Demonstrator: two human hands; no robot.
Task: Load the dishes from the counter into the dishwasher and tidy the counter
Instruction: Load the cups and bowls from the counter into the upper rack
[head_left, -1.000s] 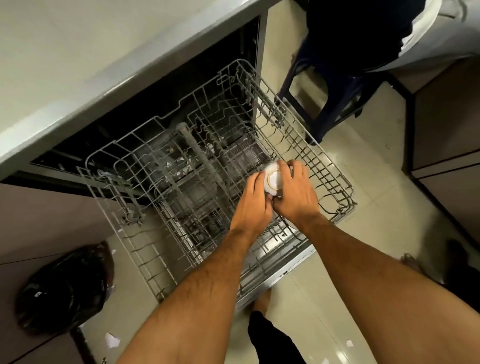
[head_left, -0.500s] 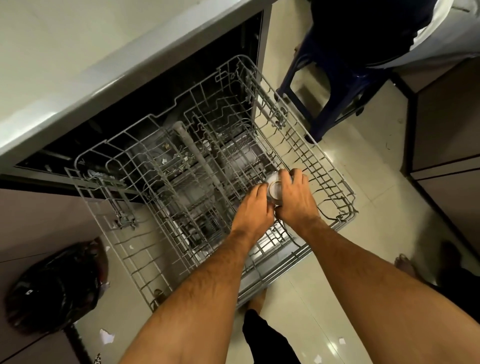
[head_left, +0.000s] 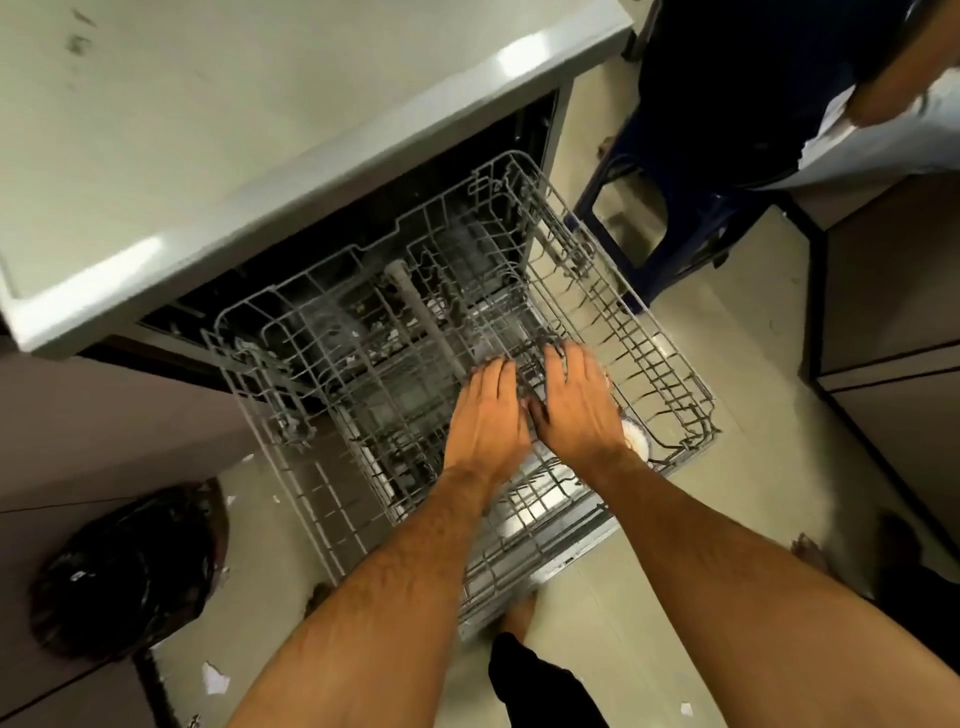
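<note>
Head view shows my left grip and right grip spread flat, holding nothing, over the upper rack, the white cup just beside my right wrist, so I'd seat it steady between tines.

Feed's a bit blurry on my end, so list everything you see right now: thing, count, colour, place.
Upper rack: one, grey wire, pulled out of the dishwasher.
Cup: one, white, in the rack's front right corner, beside the right wrist.
Dishwasher door: one, steel, open below the rack.
Counter: one, pale grey, above the dishwasher.
Stool: one, dark blue, right of the rack.
Bin bag: one, black, floor at lower left.
Paper scraps: a few, white, on the floor.
Left hand: over the rack, fingers extended.
Right hand: beside it, fingers extended.
</note>
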